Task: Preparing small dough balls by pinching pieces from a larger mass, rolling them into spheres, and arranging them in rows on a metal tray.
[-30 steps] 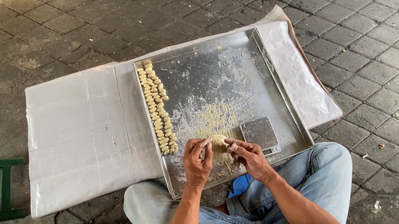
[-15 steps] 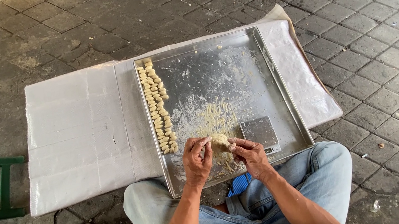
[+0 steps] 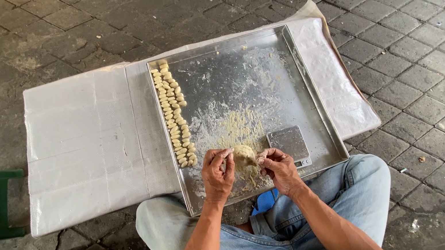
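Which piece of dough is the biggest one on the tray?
The round pale dough lump between the left hand and right hand is biggest. The small shaped dough pieces lined up along the metal tray's left edge are far smaller.

Shiny metal tray (image 3: 313, 106), matt, perhaps floury dough (image 3: 244, 155).

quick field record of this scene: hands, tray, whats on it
left hand: fingertips on the dough lump
right hand: pinching at the same lump
metal tray: floured, resting partly on the lap
shaped pieces: two rows along the tray's left edge
small scale: on the tray, right of the lump
white sheet: under the tray
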